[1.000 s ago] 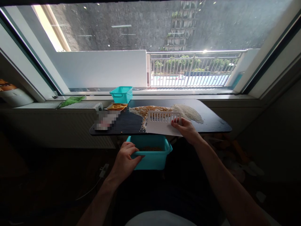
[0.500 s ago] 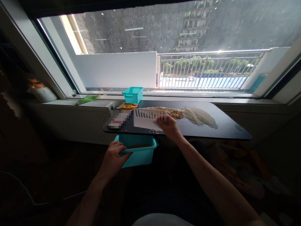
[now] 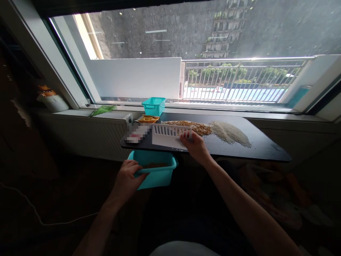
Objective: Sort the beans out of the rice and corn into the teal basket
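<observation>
In the head view, the left hand, just left of lower centre, grips the rim of a teal near bin, its thumb outside the near wall and its fingers bent over the edge. The near bin sits at lower centre, just below the front edge of the dark table, with brown grains on its bottom.

The right hand, at the middle of the frame, pinches the right end of a white scraper between thumb and fingers. The scraper has a row of slots along its top and stands tilted at the front edge of the table, above the near bin; a few white bits lie by its lower edge.

Behind the scraper, yellow-brown kernels mixed with white ones spread across the table, and to their right, touching them, lies a pile of rice. At the table's left end are an orange packet and a pixelated item that cannot be made out. A teal far bin stands behind the packet, near the window. At the left of the frame, a green cloth and a white pot rest on the radiator. A white cord curves across the lower left.
</observation>
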The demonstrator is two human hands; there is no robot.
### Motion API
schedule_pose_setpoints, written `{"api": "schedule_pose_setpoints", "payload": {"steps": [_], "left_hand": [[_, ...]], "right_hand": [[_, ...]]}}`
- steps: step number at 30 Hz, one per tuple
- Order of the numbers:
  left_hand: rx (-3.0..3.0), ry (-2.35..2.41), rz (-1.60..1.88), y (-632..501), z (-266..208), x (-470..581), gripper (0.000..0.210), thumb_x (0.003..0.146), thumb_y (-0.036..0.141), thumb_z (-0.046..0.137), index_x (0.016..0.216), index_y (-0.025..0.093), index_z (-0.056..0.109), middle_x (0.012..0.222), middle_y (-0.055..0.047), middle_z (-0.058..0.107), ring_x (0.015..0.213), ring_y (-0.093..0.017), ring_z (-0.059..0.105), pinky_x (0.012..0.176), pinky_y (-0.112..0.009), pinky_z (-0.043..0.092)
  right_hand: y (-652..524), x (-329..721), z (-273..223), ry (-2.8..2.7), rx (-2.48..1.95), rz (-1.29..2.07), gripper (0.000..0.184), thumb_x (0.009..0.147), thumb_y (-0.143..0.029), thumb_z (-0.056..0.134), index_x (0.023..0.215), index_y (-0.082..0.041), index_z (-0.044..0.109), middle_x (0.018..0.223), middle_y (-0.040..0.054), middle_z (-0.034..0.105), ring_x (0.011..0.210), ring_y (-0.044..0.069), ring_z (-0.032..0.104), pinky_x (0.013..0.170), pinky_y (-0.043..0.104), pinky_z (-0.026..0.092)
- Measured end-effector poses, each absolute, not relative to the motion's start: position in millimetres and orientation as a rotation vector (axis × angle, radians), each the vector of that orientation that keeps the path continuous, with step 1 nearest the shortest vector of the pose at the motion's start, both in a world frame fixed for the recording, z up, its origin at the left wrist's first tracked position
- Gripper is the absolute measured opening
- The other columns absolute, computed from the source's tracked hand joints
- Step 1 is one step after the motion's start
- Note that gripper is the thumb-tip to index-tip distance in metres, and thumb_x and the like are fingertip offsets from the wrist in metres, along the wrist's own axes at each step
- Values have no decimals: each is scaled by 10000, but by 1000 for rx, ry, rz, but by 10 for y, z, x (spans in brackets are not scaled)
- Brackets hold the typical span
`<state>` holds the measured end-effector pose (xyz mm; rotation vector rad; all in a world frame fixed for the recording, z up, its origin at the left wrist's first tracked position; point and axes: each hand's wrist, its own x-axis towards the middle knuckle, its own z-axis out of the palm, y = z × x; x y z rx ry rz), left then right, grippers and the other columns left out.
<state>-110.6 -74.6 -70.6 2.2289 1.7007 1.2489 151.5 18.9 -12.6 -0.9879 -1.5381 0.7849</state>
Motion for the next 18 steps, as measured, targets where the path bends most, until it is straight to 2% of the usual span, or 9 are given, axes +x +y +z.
{"api": "schedule_pose_setpoints", "payload": {"steps": [7,18], "left_hand": [[2271,1542,1213,-727,-710,-667,108,752,229,737,661,211,682,748,-39,670,916,-262,592,811,-374,514],[2278,1407,1140,-672,-673,-331,104,775,176,707,677,195,678,755,-44,664,926,-263,568,815,-391,511]], "right_hand": [[-47,2189,-185,-1321,-1140,666,257,712,-453,728,810,-226,658,758,32,638,696,194,557,704,373,469],[-176,1963,-381,-1291,-1162,717,387,708,-567,697,790,-190,668,726,45,683,677,196,611,642,324,502]]}}
